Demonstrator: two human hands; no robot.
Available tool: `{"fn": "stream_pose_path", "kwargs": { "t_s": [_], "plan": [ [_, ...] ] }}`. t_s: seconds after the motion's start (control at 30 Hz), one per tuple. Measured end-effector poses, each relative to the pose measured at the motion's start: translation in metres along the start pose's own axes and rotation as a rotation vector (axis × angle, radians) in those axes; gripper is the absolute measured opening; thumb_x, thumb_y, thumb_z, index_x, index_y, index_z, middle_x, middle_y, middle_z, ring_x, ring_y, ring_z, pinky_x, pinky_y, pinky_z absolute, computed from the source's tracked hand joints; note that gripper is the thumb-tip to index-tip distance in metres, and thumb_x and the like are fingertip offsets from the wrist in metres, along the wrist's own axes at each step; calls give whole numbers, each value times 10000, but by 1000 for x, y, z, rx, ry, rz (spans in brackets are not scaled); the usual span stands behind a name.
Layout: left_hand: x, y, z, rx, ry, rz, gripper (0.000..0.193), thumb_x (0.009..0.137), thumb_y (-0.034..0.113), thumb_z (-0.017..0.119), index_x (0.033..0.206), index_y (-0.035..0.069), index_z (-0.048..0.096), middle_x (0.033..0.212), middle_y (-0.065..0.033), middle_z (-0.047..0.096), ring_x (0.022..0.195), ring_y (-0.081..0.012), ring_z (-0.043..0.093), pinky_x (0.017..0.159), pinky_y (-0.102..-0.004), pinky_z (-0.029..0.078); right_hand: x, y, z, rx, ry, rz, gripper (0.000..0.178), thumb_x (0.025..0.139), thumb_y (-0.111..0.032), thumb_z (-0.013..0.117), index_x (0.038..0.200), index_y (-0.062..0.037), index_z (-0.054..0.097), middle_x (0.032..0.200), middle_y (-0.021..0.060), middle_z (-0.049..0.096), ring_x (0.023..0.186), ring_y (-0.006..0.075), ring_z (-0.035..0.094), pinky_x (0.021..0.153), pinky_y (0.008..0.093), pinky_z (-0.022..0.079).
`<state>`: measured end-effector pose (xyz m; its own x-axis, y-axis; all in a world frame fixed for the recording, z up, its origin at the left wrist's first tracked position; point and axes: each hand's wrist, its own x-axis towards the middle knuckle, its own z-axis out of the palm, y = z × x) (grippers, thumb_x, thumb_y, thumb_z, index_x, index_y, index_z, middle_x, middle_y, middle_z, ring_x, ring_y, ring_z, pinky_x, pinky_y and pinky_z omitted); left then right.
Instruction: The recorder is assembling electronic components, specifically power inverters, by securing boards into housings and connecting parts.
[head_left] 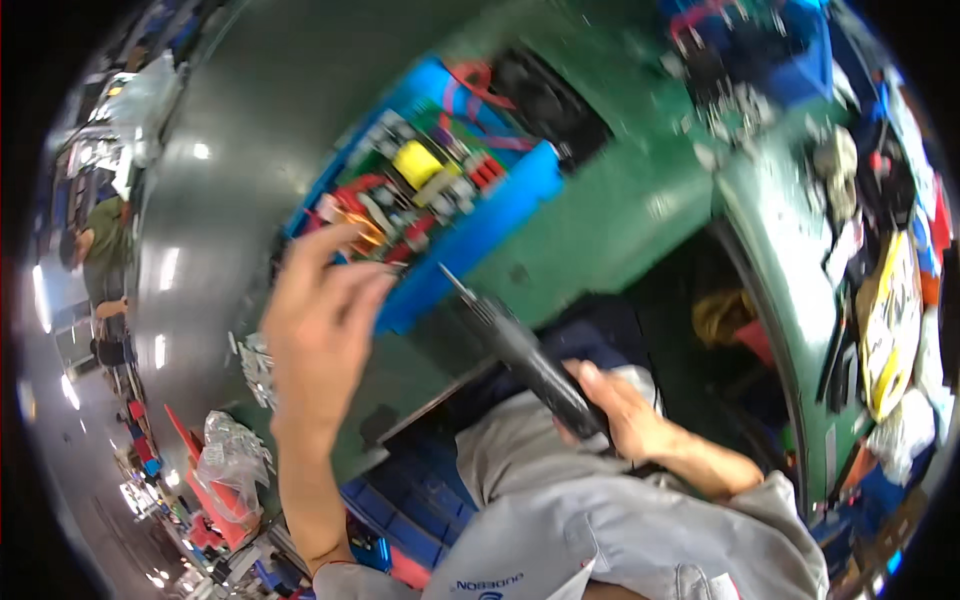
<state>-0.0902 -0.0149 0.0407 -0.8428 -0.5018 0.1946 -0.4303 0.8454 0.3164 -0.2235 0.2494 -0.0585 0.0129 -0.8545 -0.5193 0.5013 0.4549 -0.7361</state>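
My right hand (625,410) is wrapped round the rear of a black electric screwdriver (530,365), its thin bit pointing up and left. The bit's tip stops just short of a blue open-topped case (470,240) in the middle of the bench. Inside the case lies a green circuit board with a yellow transformer (417,164), red parts, capacitors and orange-copper wire. My left hand (325,310) is at the case's near left corner, fingers stretched toward the board and slightly apart. It is blurred, and I make out nothing held in it.
A black fan-like unit (550,100) with red wires adjoins the case's far right end. Small metal parts (255,370) lie left of my left hand. A blue bin (790,60) stands far right, near loose hardware (735,110). Another person (105,250) is at the far left.
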Motion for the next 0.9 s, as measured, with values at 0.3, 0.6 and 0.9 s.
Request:
{"fn": "stream_pose_path", "kwargs": {
  "t_s": [0.3,0.6,0.9],
  "plan": [
    [31,-3,6,12,-150,166,167,735,26,768,868,17,667,1356,-107,579,1132,-319,604,929,-419,504,-12,0,1,55,-62,115,662,1092,-468,154,1366,30,494,829,78,649,772,163,596,748,309,480],
    [30,-14,12,-114,-224,62,144,774,-3,744,887,-14,655,1505,-183,464,1268,-370,545,1007,-436,476,-9,-10,0,219,-115,210,752,1057,-597,218,1359,39,482,874,87,657,767,152,599,727,297,474],
    [27,-18,11,-201,-219,40,132,783,9,745,893,-17,676,1497,-182,482,1245,-392,551,1031,-458,455,-7,-10,-2,160,-183,234,777,1048,-620,164,1280,29,522,837,84,663,748,147,600,706,294,474]
  ]
}}
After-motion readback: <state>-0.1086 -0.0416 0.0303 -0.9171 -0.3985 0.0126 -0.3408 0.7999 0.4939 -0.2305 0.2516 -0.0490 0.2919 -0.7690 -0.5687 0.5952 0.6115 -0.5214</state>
